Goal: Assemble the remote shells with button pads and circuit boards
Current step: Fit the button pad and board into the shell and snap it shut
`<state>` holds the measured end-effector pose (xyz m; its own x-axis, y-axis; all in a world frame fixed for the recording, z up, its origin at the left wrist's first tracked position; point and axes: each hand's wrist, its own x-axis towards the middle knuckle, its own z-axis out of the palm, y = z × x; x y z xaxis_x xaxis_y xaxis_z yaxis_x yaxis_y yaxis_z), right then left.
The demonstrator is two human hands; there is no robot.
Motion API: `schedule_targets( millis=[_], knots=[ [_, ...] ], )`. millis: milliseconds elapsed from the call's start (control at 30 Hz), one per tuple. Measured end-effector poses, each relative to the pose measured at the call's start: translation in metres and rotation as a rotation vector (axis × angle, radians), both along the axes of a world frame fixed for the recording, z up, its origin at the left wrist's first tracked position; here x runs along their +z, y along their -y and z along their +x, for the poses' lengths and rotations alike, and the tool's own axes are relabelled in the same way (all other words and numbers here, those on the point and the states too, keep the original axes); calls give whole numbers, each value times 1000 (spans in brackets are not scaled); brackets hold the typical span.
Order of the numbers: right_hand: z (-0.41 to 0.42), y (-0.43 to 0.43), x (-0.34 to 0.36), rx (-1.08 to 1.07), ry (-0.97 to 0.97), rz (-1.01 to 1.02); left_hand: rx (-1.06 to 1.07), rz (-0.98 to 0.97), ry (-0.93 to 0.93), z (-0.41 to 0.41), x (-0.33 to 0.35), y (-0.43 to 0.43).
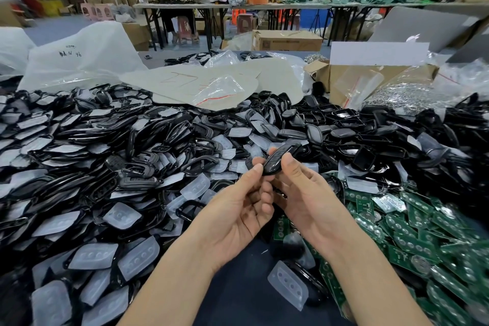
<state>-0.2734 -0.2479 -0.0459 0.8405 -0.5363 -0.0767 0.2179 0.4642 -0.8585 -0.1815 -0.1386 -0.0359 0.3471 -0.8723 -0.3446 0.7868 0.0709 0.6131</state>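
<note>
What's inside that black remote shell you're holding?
Only the glossy black outside of the remote shell shows, pinched between the left hand and the right hand. Its inside is covered, so whatever is fitted in it cannot be seen.

Shells, pads, boards on dark table

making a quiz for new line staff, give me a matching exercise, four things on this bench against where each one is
Things:
1. remote shell
2. circuit boards
3. button pad
4. cardboard box

Places:
A. heaped green at the right of the bench
B. pinched between the left hand and the right hand
C. far right, behind the piles
D. lying near the bottom, between the forearms

Pairs: 1-B, 2-A, 3-D, 4-C
</note>
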Motion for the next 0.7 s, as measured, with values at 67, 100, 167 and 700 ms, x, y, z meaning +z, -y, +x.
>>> schedule_targets(
  millis=[67,100,167,700],
  knots=[
    [0,0,0,12,15,0,24,-4,-3,0,-1,1],
    [-1,0,0,23,22,-5,27,-7,-4,0,-2,1],
    [-1,0,0,44,32,-25,24,-15,-4,0,-2,1],
    [-4,-1,4,150,212,-56,141,-59,288,0,-5,6]
  ],
)
